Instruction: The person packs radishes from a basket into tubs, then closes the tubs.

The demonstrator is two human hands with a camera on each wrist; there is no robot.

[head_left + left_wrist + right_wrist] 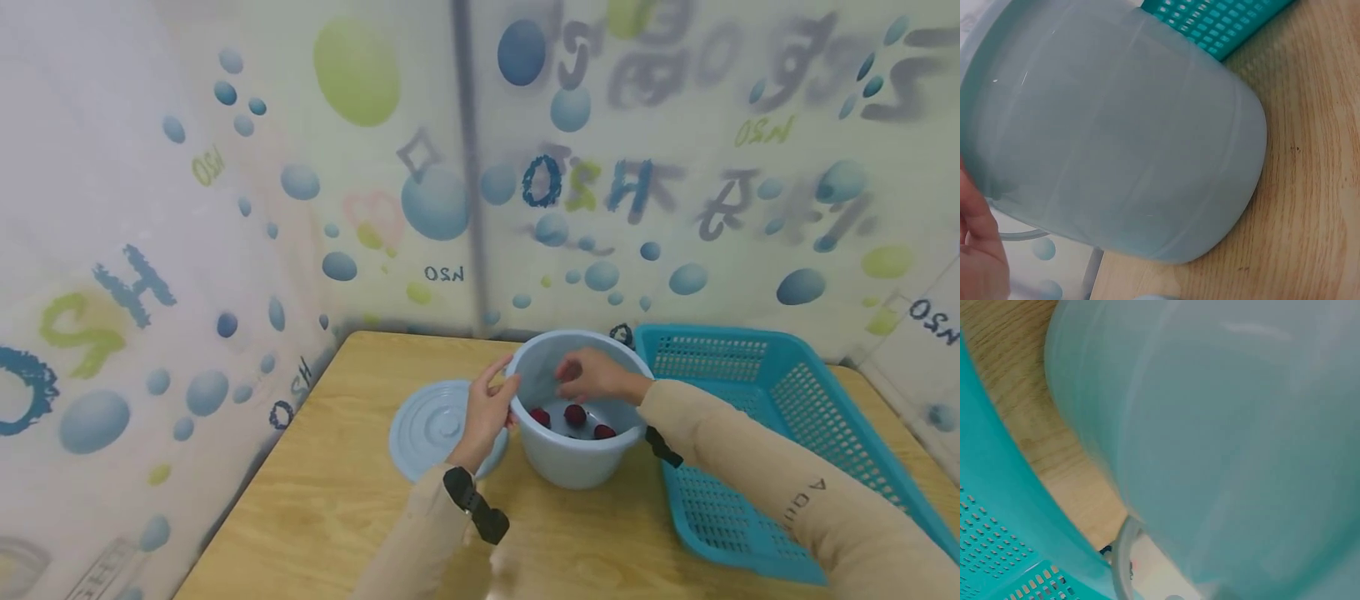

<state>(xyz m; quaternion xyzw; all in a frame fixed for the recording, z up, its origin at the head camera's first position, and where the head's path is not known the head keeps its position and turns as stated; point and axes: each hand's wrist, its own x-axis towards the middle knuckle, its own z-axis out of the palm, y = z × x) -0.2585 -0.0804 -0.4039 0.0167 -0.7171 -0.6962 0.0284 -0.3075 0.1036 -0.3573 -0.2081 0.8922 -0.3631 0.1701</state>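
A light blue plastic bucket (573, 462) stands on the table, and several dark red round fruits (575, 416) lie at its bottom. My left hand (489, 408) grips the bucket's left rim, with the thumb and fingers around the edge. In the left wrist view that hand (982, 244) shows at the lower left beside the bucket wall (1122, 131). Inside the bucket's mouth, my right hand (596, 377) has its fingers curled around a dark red round fruit, mostly covered by them. The right wrist view is filled by the bucket's outside (1210, 437); no hand shows there.
A matching round blue lid (435, 423) lies on the wooden table (322, 467), left of the bucket. To the right stands a large teal perforated basket (757, 533), close beside the bucket and under the right forearm. Behind the table rises a wall (480, 283) with printed bubbles.
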